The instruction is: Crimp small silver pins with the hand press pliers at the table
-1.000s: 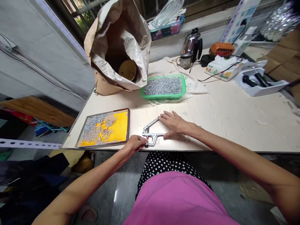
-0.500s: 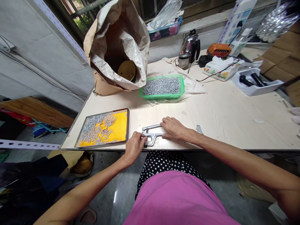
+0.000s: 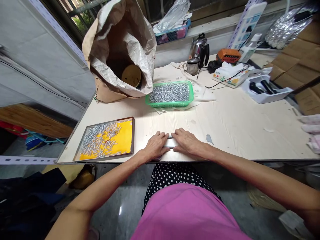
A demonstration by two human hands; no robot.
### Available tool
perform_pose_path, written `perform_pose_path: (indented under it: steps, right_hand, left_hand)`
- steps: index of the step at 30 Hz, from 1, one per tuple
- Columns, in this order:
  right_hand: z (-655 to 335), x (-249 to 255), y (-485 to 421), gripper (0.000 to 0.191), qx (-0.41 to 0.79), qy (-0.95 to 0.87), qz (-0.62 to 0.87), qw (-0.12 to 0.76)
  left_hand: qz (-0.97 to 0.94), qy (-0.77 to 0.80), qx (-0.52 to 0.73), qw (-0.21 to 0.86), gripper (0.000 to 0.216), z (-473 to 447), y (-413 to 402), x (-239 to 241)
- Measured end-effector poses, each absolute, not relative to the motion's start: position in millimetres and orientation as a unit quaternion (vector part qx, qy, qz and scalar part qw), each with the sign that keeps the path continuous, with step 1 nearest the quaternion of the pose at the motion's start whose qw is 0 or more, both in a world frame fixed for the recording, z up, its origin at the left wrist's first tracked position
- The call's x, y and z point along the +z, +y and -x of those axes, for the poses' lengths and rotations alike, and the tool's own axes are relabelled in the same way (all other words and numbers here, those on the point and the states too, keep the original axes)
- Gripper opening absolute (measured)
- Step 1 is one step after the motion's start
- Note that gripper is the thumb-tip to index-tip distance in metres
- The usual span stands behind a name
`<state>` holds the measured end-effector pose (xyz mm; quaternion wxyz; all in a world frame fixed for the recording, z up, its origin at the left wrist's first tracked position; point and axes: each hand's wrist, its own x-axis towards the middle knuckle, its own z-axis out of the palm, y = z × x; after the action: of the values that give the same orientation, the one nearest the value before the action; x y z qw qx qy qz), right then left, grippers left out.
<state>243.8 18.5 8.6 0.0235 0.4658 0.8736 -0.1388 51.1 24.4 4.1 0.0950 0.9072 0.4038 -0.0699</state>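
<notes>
Both hands are at the table's front edge on a silver plier-like hand tool (image 3: 170, 146) with two long arms. My left hand (image 3: 156, 145) lies over the tool's head end, fingers closed around it, so most of that end is hidden. Around the other end, at the arms, my right hand (image 3: 185, 141) is closed. Only a short stretch of the arms shows between the hands. To the left lies a shallow tray (image 3: 133, 135) with a yellow bottom, holding many small silver metal pins (image 3: 96, 138). Whether the left hand also holds a pin cannot be seen.
Behind the hands stands a green basket (image 3: 191, 95) full of similar metal pieces. A large open sack (image 3: 100, 76) is at the back left. A kettle (image 3: 198, 50), a metal cup (image 3: 193, 67), a tissue pack (image 3: 228, 78) and a white tray (image 3: 273, 96) stand back right.
My left hand has moved right and now covers the tool's head, which showed before with its spring. My right hand stays at the arms. The view has shifted slightly.
</notes>
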Motion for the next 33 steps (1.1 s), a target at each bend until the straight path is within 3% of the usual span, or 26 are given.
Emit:
perform_pose_path:
  steps: [5,12,15,19,23,33]
  right_hand:
    - [-239.8,-1.4,15.7,0.019,-0.113,0.885,-0.452,0.007]
    - [-231.7,-8.6,18.3,0.016,-0.107,0.893,-0.438,0.01]
    - [-233.1,-7.1,24.3,0.016,-0.107,0.885,-0.453,-0.004]
    - [-247.9,-7.9,46.3,0.038,-0.159,0.903,-0.397,-0.04]
    - [-258.7,-16.0,67.8,0.03,-0.186,0.901,-0.388,-0.061]
    - [-224.8,-5.9,92.5,0.018,-0.035,0.897,-0.44,-0.013]
  left_hand:
    - [-0.893,0.435,-0.066,0.1,0.026,-54.1,21.2,1.6]
    - [-0.877,0.465,-0.018,0.12,0.017,-53.9,20.4,-5.0]
    - [-0.872,0.477,-0.006,0.113,0.022,-53.5,20.9,-4.9]
    - [-0.854,0.512,0.015,0.089,0.046,-54.1,10.8,-9.7]
    - [-0.868,0.481,0.09,0.086,0.054,-59.8,-18.4,-24.9]
    - [-0.875,0.425,0.153,0.176,0.056,-69.9,-47.5,-38.6]
